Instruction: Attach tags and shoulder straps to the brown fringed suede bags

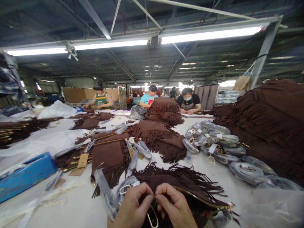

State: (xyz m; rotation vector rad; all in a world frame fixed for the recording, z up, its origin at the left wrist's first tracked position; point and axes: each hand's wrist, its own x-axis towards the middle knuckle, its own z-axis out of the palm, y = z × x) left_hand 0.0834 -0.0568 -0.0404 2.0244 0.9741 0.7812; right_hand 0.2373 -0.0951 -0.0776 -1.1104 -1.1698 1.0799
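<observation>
My left hand (136, 205) and my right hand (174, 205) meet at the bottom centre, each pinched closed, fingertips nearly touching. What they pinch is too small to make out. Just under them hangs a gold metal clasp (153, 218). Below and behind my hands lies a dark brown fringed bag (163, 181), its gold zipper (201, 199) open to the right. Beside my left hand is a strap in clear plastic (128, 185) with a gold buckle.
Brown fringed bags (106, 153) with tan tags lie ahead. Plastic-wrapped straps (218, 139) are piled at right, beside a tall brown heap (273, 120). A blue box (28, 174) stands at left. Several people work across the white table (78, 202).
</observation>
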